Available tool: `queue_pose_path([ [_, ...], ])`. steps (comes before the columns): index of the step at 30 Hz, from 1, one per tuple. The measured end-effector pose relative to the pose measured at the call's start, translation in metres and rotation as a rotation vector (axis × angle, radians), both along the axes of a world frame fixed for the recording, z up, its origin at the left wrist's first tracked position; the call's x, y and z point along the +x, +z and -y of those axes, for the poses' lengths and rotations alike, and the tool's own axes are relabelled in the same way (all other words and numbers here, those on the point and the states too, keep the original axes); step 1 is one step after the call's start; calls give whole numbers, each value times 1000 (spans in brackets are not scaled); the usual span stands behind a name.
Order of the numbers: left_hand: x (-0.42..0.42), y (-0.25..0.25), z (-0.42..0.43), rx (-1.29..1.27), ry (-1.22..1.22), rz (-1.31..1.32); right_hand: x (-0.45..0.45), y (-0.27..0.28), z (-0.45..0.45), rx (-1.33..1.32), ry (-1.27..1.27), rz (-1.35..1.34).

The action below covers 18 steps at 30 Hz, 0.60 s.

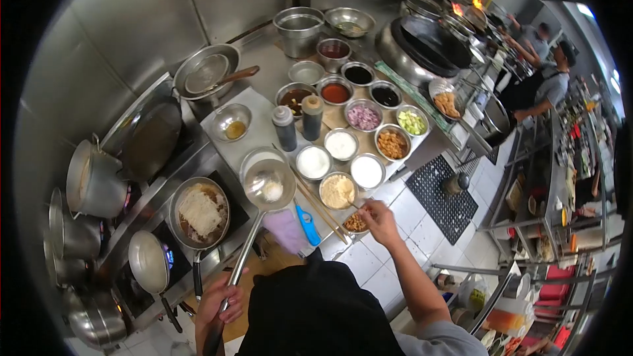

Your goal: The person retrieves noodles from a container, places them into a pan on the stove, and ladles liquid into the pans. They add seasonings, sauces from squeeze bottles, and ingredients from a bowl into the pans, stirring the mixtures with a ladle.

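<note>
1. the left hand is wrapped closed around the long handle of a ladle; the ladle's round bowl is at the near side of the steel counter, left of the white-powder bowl, with a little white stuff inside. whether it touches the counter cannot be told.
2. the right hand pinches a thin spoon between thumb and fingers, its far end at the bowl of pale yellow powder.
3. the ladle looks rigid and likely bowl-heavy; the dark grip gives good leverage, and a level wrist should keep its loose contents in. bare metal could be slick if greasy.
4. the spoon seems light and stiff, best taken by the handle's end; the powder looks soft, clumpy and easily spilled.
5. around them: smooth slender chopsticks, a hard blue lighter, a limp, crumpled lilac cloth, and squat squeeze bottles.
6. in the pan, a pale, matted noodle-like mass looks soft and tangled.
</note>
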State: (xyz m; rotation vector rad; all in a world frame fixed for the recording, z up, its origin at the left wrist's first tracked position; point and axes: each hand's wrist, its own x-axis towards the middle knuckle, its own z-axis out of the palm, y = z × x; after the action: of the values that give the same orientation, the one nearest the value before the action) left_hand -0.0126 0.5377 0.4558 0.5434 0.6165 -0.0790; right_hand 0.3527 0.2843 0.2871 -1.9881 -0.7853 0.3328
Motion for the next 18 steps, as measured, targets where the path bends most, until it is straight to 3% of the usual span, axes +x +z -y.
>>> queue_pose_path([
  [2, -21, -4, 3, -14, 85, 9, 9, 34, -11, -50, -158, 307],
  [5, -58, -7, 8, -2, 226, -10, 19, 71, -82, 159, -49, 43],
  [9, -110, 4, 20, 157, 491, -104, 45, 36, -212, 208, 102, 95],
  [10, -121, 4, 21, 212, 534, -108, 54, 17, -238, 255, 82, 208],
  [12, -144, 2, 19, 379, 619, -311, 64, 2, -280, 297, -61, 2],
  [18, -217, -60, -25, 697, 762, -679, 69, -15, -320, 237, -207, 91],
])
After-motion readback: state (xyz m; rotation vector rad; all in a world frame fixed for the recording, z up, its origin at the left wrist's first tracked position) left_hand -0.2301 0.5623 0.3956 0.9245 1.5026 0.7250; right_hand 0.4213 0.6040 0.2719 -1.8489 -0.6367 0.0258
